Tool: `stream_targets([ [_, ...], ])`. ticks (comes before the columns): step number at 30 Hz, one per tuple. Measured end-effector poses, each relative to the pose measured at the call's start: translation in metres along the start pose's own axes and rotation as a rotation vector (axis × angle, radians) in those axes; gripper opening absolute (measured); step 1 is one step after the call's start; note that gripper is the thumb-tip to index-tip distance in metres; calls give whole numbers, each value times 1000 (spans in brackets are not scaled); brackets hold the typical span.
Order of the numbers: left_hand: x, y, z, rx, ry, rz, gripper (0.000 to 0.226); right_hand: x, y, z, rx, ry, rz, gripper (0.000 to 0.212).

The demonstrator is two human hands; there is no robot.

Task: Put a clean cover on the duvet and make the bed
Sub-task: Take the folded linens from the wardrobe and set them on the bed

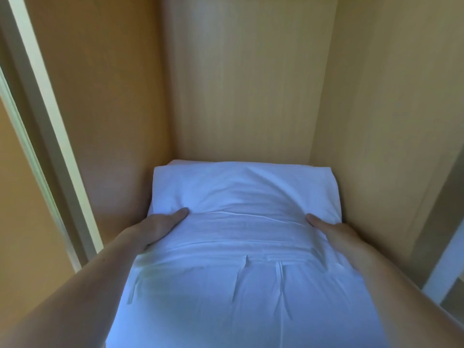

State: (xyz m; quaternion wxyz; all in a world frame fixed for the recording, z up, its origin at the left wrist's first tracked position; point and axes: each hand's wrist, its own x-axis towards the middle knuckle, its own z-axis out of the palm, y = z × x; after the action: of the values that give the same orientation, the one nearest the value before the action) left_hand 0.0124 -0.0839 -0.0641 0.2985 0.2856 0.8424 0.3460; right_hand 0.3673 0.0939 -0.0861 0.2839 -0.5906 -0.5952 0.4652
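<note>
Left hand [155, 229] and right hand [335, 234] clasp the white duvet [241, 197] by its sides, thumbs on top; it lies between them, near the wooden wall [241, 84].

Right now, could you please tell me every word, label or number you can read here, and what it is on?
None: no text is readable anywhere.
The white bedding, which the left hand and right hand grip at its sides, shows only creases and folds.
The wooden panels around it carry no lettering.
</note>
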Motion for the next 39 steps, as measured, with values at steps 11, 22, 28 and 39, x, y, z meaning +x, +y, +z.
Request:
stream_targets([
  [11,7,-35,22,-449,-140,-35,63,23,40,10,197,-224,101,83],
  [22,40,-78,35,-474,-71,-96,96,18,59,12,158,-200,78,77],
  [28,40,-79,44,-480,-146,-77,70,23,67,13,193,-273,73,87],
  [39,42,-85,42,-526,-161,-152,75,29,70,13,145,-276,118,102],
])
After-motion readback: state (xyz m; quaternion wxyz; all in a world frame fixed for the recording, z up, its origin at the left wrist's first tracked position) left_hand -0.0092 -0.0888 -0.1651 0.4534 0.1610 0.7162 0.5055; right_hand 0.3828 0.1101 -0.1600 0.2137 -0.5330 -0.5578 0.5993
